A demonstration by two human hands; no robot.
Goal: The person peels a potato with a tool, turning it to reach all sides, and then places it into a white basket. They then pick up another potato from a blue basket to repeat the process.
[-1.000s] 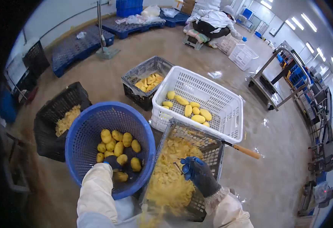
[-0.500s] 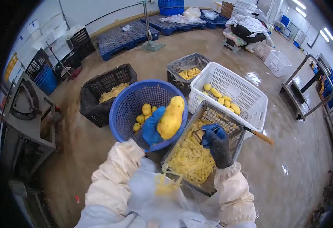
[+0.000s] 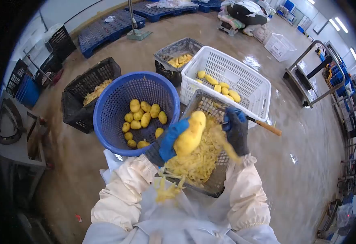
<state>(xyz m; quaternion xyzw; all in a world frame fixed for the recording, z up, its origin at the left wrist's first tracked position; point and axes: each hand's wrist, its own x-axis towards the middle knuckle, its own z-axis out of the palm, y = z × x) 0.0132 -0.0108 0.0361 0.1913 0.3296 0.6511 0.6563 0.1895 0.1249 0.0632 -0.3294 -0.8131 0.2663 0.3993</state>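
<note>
My left hand (image 3: 167,142), in a blue and dark glove, holds a large yellow potato (image 3: 191,134) above the crate of peelings (image 3: 198,162). Close to the potato's right side is my right hand (image 3: 236,128), gloved and closed; the tool it seems to grip is too blurred to make out. A strip of peel (image 3: 228,148) hangs below it. Several small potatoes (image 3: 139,116) lie in the blue basket (image 3: 101,118) at the left. The white crate (image 3: 263,97) holds several yellow potatoes (image 3: 212,80). A wooden handle (image 3: 268,128) sticks out past the peelings crate's right edge.
A black crate (image 3: 74,101) with peelings stands left of the blue basket, and a dark crate (image 3: 167,72) with yellow pieces behind it. A metal cart (image 3: 308,87) is at the right, a metal stand (image 3: 21,134) at the left. A person (image 3: 247,14) bends down at the back.
My left hand has carried the large potato from over the blue basket to above the peelings crate, near my right hand. The view has shifted, and more small potatoes show in the basket.
</note>
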